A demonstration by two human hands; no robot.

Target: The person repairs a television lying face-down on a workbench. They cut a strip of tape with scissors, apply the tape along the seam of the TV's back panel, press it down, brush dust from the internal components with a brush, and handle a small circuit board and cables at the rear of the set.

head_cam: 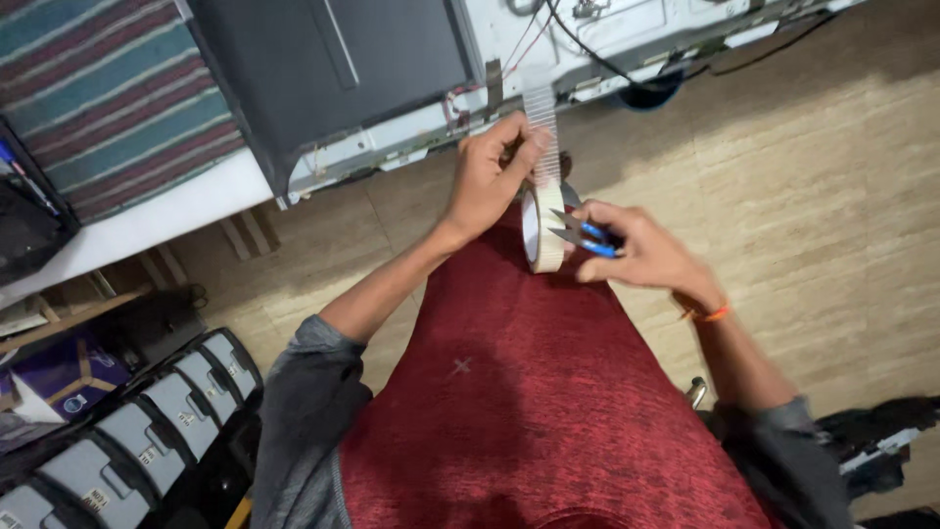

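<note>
My left hand [493,174] pinches a strip of pale tape [541,122] pulled up off a tape roll [541,230]. The roll hangs just below my fingers, in front of my red shirt. My right hand [641,253] holds small blue-handled snips [580,235], whose metal blades point left and touch the roll's edge. An orange band circles my right wrist. The free end of the strip reaches toward the open back of a flat-screen appliance [411,88].
The appliance lies on a white table with black cables [627,73] trailing off it. A striped cloth [108,98] covers the left side. Grey boxed units [147,431] stand in a row at the lower left. Beige tile floor [813,196] spreads to the right.
</note>
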